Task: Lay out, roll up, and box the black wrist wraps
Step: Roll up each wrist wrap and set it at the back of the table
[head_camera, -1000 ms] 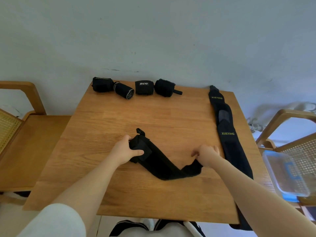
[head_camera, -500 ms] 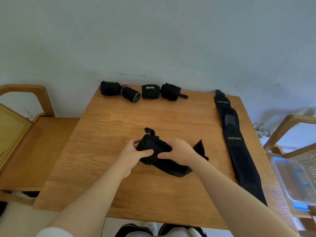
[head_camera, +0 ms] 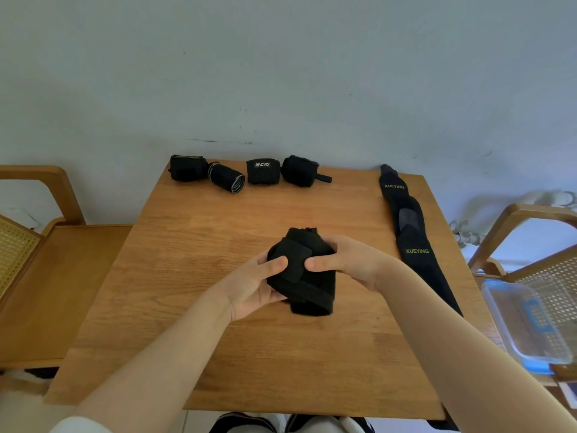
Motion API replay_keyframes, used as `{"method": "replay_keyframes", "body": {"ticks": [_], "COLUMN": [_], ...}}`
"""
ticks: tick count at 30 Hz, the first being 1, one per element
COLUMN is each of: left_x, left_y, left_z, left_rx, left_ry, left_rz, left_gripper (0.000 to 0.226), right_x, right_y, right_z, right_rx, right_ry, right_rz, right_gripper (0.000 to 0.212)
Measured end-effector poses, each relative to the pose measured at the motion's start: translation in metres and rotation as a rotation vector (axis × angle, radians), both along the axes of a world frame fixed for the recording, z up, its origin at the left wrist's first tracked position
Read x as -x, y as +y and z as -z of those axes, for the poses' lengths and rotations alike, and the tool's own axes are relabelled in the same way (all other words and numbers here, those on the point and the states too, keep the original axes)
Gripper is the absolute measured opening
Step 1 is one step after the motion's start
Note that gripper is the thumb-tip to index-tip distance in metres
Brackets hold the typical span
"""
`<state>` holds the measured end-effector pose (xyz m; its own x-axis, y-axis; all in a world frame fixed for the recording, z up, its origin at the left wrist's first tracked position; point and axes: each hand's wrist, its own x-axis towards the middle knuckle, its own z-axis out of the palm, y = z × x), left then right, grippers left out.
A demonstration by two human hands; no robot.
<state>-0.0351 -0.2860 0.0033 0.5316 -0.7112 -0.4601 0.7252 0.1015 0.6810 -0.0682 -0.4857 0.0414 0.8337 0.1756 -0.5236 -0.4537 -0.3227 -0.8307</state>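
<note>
Nearly rolled black wrist wrap (head_camera: 299, 270) at centre frame, held just above the tabletop (head_camera: 218, 354), its loose tail drooping at the lower edge. Gripped from the left by the left hand (head_camera: 253, 285), thumb pressed on the strap face; pinched from the right by the right hand (head_camera: 346, 264), fingers curled behind the bundle. Across the far edge, upper centre, four finished rolls (head_camera: 249, 173) in a row. At the right, a flat wrap (head_camera: 412, 239) marked XUEYING, laid out and running off the near edge. Lower right, a clear plastic box (head_camera: 527, 323) on a chair. Likely trouble: slack in the last turn, loosening the roll if either thumb lifts early; a badly seated closure, springing open once boxed.
</note>
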Motion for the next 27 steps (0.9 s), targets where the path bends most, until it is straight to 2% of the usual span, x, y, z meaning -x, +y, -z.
{"method": "replay_keyframes", "body": {"ticks": [2,3,6,7,8,11,13,17,20,24,27], "left_x": [-0.001,-0.003,-0.004,-0.001,0.004,0.021,0.027,0.037,0.036,0.021,0.012], "left_y": [-0.006,-0.009,-0.017,-0.021,-0.024,-0.036,-0.042,-0.053,-0.050,-0.033,-0.023], "left_z": [-0.004,-0.008,-0.015,-0.015,-0.013,-0.005,0.004,0.018,0.024,0.025,0.026], "left_rx": [-0.032,-0.133,-0.712,-0.774,-0.762,-0.522,-0.451,-0.330,-0.316,-0.398,-0.465], "left_ry": [-0.003,-0.083,-0.674,-0.708,-0.616,-0.042,0.081,0.178,0.189,0.063,-0.009], "left_rz": [0.023,0.046,0.164,0.140,0.123,-0.017,-0.121,-0.365,-0.457,-0.367,-0.238], "left_gripper": [0.063,0.059,0.060,0.061,0.061,0.069,0.073,0.066,0.056,0.044,0.031], "right_x": [0.001,0.002,0.006,0.008,0.009,0.013,0.017,0.025,0.027,0.033,0.031], "right_y": [-0.003,-0.005,-0.007,-0.005,0.000,0.020,0.033,0.046,0.039,0.020,0.010], "right_z": [0.001,0.003,0.016,0.021,0.025,0.032,0.035,0.046,0.050,0.051,0.049], "right_rx": [-0.012,0.011,0.245,0.337,0.434,0.794,0.948,1.005,0.973,0.942,0.927], "right_ry": [0.013,0.028,0.108,0.115,0.089,-0.126,-0.264,-0.326,-0.365,-0.428,-0.459], "right_rz": [0.012,0.045,0.202,0.252,0.278,0.208,0.181,0.184,0.059,-0.218,-0.255], "right_gripper": [0.072,0.069,0.066,0.066,0.067,0.061,0.054,0.049,0.061,0.081,0.071]}}
